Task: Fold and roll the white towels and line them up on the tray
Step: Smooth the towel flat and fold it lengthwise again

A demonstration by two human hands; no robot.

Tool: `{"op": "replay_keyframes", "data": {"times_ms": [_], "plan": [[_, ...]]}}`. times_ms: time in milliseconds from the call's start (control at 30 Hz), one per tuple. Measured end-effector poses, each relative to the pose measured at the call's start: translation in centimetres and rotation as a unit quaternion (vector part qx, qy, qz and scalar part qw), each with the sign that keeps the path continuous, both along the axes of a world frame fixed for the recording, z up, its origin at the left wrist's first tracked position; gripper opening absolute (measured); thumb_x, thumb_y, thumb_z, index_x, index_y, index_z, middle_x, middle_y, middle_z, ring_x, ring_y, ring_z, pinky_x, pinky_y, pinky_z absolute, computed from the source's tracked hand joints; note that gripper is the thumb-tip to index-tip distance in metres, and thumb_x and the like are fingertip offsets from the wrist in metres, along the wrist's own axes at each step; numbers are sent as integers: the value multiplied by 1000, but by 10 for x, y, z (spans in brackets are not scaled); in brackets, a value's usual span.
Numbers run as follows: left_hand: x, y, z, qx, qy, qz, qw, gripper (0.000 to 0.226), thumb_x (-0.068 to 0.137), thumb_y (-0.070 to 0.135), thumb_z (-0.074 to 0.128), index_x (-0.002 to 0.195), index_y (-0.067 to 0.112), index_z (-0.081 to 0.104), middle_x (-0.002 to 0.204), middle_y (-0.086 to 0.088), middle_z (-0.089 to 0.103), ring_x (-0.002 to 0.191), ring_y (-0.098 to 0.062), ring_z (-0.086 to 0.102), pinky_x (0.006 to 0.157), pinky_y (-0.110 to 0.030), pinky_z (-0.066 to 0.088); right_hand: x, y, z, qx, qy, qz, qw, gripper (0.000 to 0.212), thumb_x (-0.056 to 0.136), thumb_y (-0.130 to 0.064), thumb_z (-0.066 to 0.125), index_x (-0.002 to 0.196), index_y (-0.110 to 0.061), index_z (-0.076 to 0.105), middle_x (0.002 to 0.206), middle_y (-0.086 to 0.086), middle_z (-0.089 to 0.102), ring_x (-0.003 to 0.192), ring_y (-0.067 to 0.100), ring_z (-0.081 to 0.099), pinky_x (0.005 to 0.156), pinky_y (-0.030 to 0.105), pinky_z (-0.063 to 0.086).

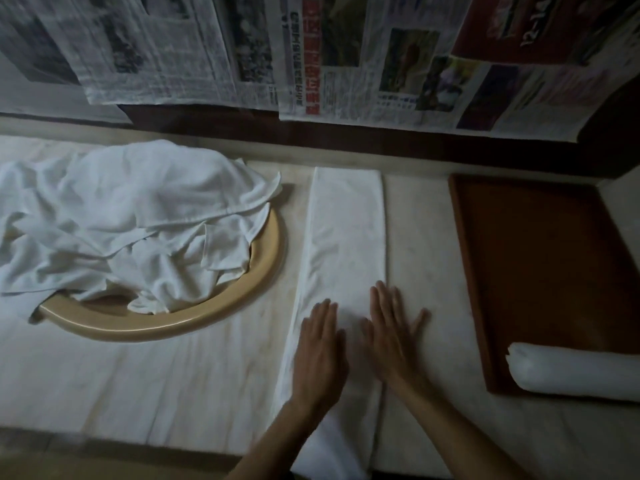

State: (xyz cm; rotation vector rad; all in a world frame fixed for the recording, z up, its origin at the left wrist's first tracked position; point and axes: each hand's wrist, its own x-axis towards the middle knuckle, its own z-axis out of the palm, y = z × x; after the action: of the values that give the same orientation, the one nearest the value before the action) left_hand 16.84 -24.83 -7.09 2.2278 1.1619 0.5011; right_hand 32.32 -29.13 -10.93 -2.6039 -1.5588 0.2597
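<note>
Towels in a loose white heap (128,220) fill the round tan basket (268,251) at nine o'clock, waiting their turn. At the centre of the pale worktop (138,375) lies the folded towel strip (346,230), running from twelve o'clock down to six, its near end hanging past the front edge. Both hands press flat on its near part: the left hand (320,351) at six o'clock with fingers straight and together, the right hand (393,327) just beside it with fingers spread, partly over the strip's right edge onto the worktop. Neither grip holds anything; both palms are open. At three o'clock sits the brown wooden tray (540,271), and one rolled towel (571,375) lies across its near end.

Folding looks finished and the smoothing step is in hand. Rolling probably comes next: it calls for fingers curling the near end up tightly and pushing it evenly toward twelve o'clock, then setting the roll beside the first one.
</note>
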Motion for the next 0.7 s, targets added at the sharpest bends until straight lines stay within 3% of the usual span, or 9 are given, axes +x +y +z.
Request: {"op": "replay_keyframes", "data": {"times_ms": [33,100,200,233,333,467,567,600,700], "plan": [[11,13,-9,7,30,-82,996,50,105,30,34,152,15,35,159,-6,30,149,-21,25,121,-42,16,0,-1,-1,-2,-3,5,1000,64,104,-46,15,153,-11,36,162,5,28,148,28,29,107,78,10],[21,47,-30,43,105,-111,987,56,105,39,21,156,17,24,163,0,13,152,-21,13,121,-44,0,0,-1,0,17,-16,9,1000,62,104,-45,19,153,-12,36,162,4,28,149,27,27,107,77,10],[36,90,-27,2,145,50,988,71,98,48,3,156,9,12,164,-7,2,149,-20,-10,120,-42,-11,-2,-1,0,31,-18,-5,999,62,100,-45,27,155,-14,33,164,-1,23,151,24,20,108,77,9],[46,97,-19,1,133,35,991,70,99,46,4,156,8,12,164,-8,2,150,-20,-10,120,-42,-11,-2,-1,-1,29,-19,-6,999,63,100,-44,27,155,-15,32,164,-1,22,152,23,18,108,77,8],[62,111,-17,56,149,-155,975,69,98,49,0,158,16,10,164,-1,-1,152,-19,-3,122,-44,-7,-1,0,-1,33,-25,-4,999,62,99,-43,29,154,-15,34,165,-2,20,152,24,18,108,78,6],[66,150,-23,-7,167,62,984,82,90,52,-8,157,6,6,164,-13,-1,152,-26,-5,122,-42,-8,-1,1,-1,49,-21,-16,998,64,98,-44,32,156,-16,30,165,-4,17,152,24,16,108,78,1],[73,139,-18,79,131,-193,969,64,102,44,9,158,14,9,164,-6,1,153,-21,-2,123,-46,-2,-1,2,1,39,-15,-17,999,65,98,-44,32,155,-15,31,165,-4,18,152,24,17,108,78,1],[69,139,-24,92,133,-230,960,62,103,44,14,158,16,13,164,-4,5,153,-20,2,123,-47,3,0,2,1,38,-14,-15,999,64,98,-45,32,155,-15,31,165,-3,18,152,25,18,108,78,1],[57,151,-34,31,149,-8,988,68,101,45,17,153,1,24,161,-17,16,150,-32,14,121,-50,13,4,6,1,44,-10,-22,999,64,98,-45,32,155,-15,33,165,-3,20,152,25,18,108,79,1]]}}
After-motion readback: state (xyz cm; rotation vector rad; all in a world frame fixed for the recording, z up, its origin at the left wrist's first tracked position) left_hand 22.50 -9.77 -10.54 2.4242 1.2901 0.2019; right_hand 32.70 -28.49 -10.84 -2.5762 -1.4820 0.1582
